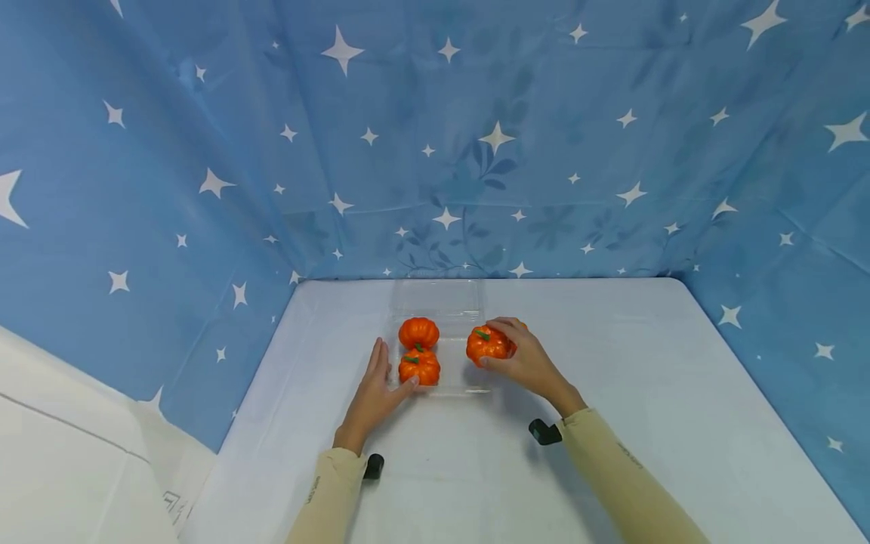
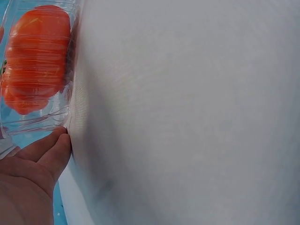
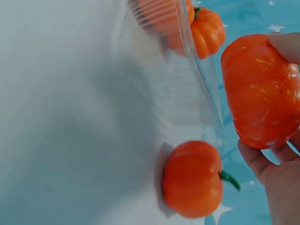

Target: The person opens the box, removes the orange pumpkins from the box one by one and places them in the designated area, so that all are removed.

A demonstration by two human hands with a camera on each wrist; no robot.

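Observation:
A clear plastic clamshell container (image 1: 462, 387) lies on the table with its lid (image 1: 438, 296) folded back. Two small orange pumpkins sit in its left half, a rear pumpkin (image 1: 418, 332) and a front pumpkin (image 1: 421, 369). My left hand (image 1: 375, 400) rests along the container's left side, fingers straight, thumb at the front edge. My right hand (image 1: 526, 364) grips another pumpkin (image 3: 260, 91) between thumb and fingers, above the container's right half. On the table beside the container stands one more pumpkin (image 3: 193, 179), mostly hidden behind my right hand in the head view.
The white-covered table (image 1: 612, 325) extends to both sides of the container. A blue curtain (image 1: 435, 151) with white stars hangs behind and around it. Dark wrist devices (image 1: 544, 432) show at both cuffs.

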